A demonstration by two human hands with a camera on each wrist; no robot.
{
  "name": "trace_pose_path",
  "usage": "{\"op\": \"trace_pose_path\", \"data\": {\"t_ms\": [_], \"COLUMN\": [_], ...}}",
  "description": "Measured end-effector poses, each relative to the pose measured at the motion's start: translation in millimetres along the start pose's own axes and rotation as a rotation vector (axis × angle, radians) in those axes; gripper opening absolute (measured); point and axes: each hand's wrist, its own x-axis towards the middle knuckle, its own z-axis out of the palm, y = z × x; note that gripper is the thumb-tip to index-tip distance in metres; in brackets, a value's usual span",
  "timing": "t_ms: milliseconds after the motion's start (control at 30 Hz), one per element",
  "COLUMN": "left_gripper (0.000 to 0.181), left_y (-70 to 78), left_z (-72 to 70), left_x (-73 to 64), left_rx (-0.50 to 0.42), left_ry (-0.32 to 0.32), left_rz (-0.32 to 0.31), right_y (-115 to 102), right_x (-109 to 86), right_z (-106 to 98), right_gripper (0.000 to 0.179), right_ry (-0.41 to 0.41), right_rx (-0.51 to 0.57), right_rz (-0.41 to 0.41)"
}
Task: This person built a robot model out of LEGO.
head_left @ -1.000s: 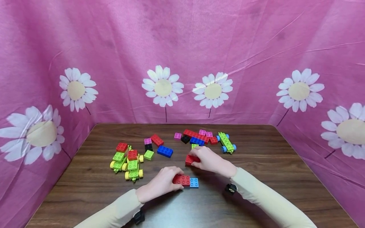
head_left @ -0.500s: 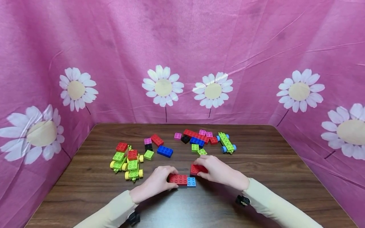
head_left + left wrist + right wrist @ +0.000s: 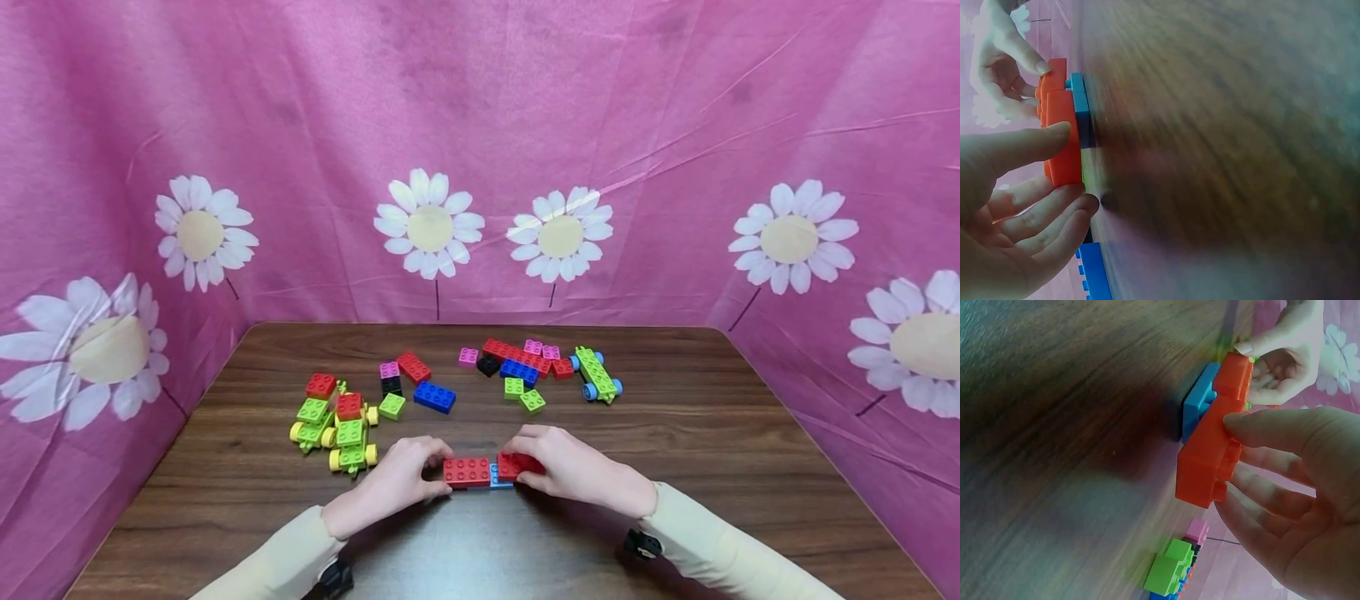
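My left hand point(image 3: 401, 477) pinches the left end of a long red brick point(image 3: 467, 472) between thumb and fingers. That brick sits on the left part of a light blue brick point(image 3: 495, 476), seen from the side in the left wrist view. In my right hand point(image 3: 573, 468) is a second red brick point(image 3: 1210, 450), gripped with the thumb on its near side. It is over the light blue brick's right part, beside the first red brick, and looks slightly tilted in the right wrist view. Whether it touches the light blue brick I cannot tell. The right fingers cover its right end.
Two green cars point(image 3: 351, 435) with yellow wheels and red bricks on top stand at the left. A green car base point(image 3: 597, 375) with blue wheels is at the back right. Loose blue point(image 3: 434, 397), green point(image 3: 532, 401), red, pink and black bricks lie across the back.
My right hand has brought its red brick forward and over the light blue brick. The left hand slid left along the first red brick to its end.
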Motion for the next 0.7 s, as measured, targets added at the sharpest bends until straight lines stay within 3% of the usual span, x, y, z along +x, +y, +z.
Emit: {"op": "trace_pose_path", "data": {"t_ms": [467, 700], "left_gripper": [0.029, 0.03], "left_y": [0.6, 0.1], "left_z": [-1.0, -1.8], "left_x": [1.3, 0.1], "left_rx": [-0.007, -0.009], "left_ry": [0.009, 0.026], "left_rz": [0.002, 0.011], "right_y": [1.7, 3.1], "right_x": [4.6, 3.2], "right_z": [7.5, 10.3], "right_gripper": [0.029, 0.03], "right_ry": [0.037, 0.045], "right_rx": [0.004, 0.053], "right_rz": [-0.059, -0.013]}}
